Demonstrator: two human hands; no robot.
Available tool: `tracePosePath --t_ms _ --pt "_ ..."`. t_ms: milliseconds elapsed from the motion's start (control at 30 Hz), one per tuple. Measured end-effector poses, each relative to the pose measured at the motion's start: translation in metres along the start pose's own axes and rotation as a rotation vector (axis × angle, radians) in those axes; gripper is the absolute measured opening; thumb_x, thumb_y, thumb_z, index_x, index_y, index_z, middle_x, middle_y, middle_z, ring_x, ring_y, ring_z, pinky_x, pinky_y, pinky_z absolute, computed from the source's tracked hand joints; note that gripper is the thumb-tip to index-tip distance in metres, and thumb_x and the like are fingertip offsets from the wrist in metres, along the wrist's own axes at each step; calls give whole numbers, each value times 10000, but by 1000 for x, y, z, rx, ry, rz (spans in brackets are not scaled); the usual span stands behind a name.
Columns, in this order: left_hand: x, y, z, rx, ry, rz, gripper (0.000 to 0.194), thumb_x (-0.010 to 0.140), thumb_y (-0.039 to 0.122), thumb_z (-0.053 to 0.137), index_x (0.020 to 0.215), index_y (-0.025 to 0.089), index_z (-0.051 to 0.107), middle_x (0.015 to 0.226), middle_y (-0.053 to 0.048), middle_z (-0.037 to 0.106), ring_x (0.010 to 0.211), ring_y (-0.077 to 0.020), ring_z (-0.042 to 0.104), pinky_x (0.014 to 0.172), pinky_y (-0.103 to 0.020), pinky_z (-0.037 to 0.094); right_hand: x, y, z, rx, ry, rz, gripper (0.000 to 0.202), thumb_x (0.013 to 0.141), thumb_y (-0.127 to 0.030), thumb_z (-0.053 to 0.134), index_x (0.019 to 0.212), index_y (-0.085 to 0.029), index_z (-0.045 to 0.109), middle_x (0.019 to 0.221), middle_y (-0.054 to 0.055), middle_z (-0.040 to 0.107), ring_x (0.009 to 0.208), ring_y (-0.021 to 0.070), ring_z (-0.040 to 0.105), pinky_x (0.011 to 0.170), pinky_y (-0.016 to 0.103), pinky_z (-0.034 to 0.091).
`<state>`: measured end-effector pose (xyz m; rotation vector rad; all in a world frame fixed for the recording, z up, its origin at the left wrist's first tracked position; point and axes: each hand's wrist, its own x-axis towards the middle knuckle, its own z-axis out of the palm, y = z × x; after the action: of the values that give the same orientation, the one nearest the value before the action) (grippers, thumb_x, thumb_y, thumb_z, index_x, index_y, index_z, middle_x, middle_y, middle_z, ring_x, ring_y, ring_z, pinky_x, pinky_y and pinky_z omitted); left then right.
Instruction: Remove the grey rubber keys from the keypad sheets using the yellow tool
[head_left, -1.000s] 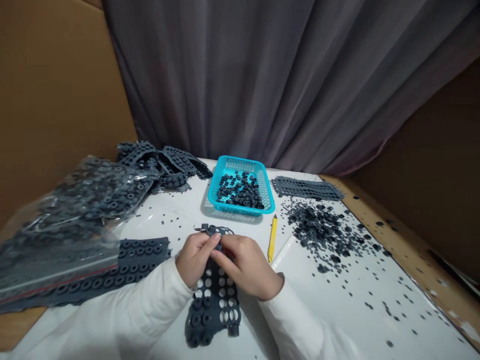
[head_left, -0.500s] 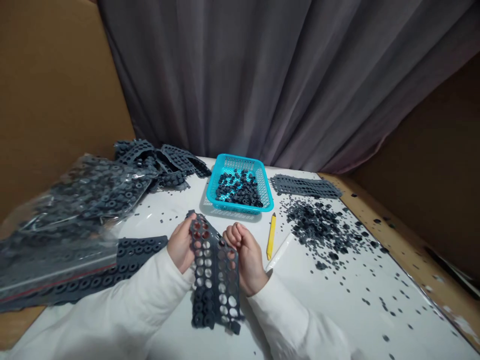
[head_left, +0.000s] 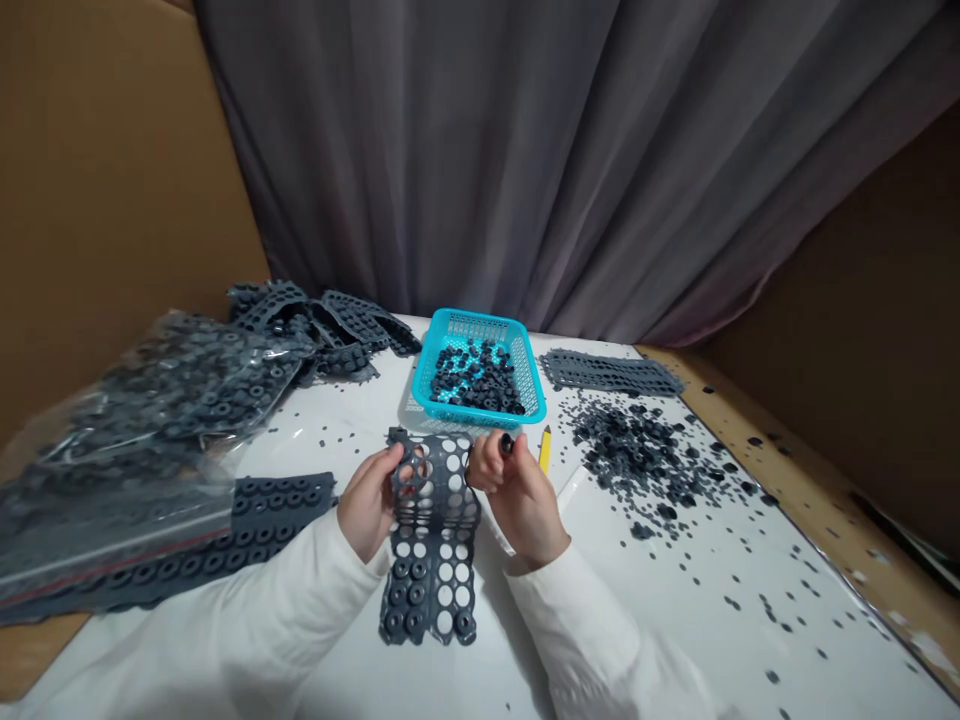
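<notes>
My left hand [head_left: 372, 503] is closed on the upper left edge of a dark grey rubber sheet [head_left: 432, 522] punched with rows of round holes. Several ring-shaped rubber pieces still sit in the sheet's lower left columns, and one at its lower right corner. My right hand [head_left: 523, 492] is closed beside the sheet's upper right edge, with a small black rubber ring [head_left: 506, 443] pinched between thumb and forefinger. Whether its other fingers touch the sheet I cannot tell. Beyond both hands stands a turquoise basket [head_left: 480, 417] with many loose black rings inside.
A clear bag [head_left: 172, 400] of rubber rings lies at the left, over ringed sheets [head_left: 285, 492]. More sheets [head_left: 330, 320] are heaped behind it. At the right are a punched sheet [head_left: 611, 373], a scrap pile [head_left: 645, 455], a yellow knife-like tool [head_left: 545, 450] and a white strip [head_left: 571, 490].
My right hand has shifted right and up, and a black ring now shows between its fingertips. The rubber sheet has turned flatter toward me, its top edge a little lower.
</notes>
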<state>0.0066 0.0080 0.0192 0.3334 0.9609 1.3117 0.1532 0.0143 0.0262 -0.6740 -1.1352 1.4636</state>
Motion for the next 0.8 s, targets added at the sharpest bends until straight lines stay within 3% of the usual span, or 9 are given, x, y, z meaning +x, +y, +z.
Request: tracePosePath --t_ms 233,333,500,600,700,800 --pt "-1 3 -1 -17 48 -1 282 467 349 733 547 111 603 421 37 509 460 -94 500 474 -193 416 1 -3 -4 105 -57 -31 481 865 -573 277 570 -197 329 538 -45 217 473 109 182 458 254 189" --pt "1 3 -1 -32 76 22 280 465 352 730 535 113 601 404 45 494 453 -92 499 477 -190 421 0 -4 -2 54 -41 -42 502 867 -586 235 556 -201 311 535 -43 213 465 111 192 451 259 207" --pt "2 2 -1 -16 24 17 297 488 383 722 518 123 583 429 28 523 457 -100 501 462 -197 401 0 -4 -3 -82 -19 -70 541 866 -610 128 535 -208 278 520 -39 224 461 119 227 461 271 247" --pt "2 0 -2 13 7 24 329 461 405 746 506 133 566 419 39 494 446 -96 473 463 -205 387 12 -10 -19 -406 -6 -104 531 882 -585 166 559 -203 345 538 -26 301 492 122 300 498 273 279" --pt "5 -6 -9 118 -63 88 375 482 459 748 505 135 559 433 38 485 450 -92 447 463 -208 361 36 -23 -46 -1055 42 -191 435 875 -513 363 599 -187 445 596 5 418 615 154 414 604 290 328" --pt "12 -15 -20 303 -166 212 424 581 520 695 489 133 549 464 20 493 473 -94 435 488 -217 348 54 -38 -59 -1500 77 -285 285 833 -442 494 825 -171 579 845 91 562 826 232 460 749 359 355"
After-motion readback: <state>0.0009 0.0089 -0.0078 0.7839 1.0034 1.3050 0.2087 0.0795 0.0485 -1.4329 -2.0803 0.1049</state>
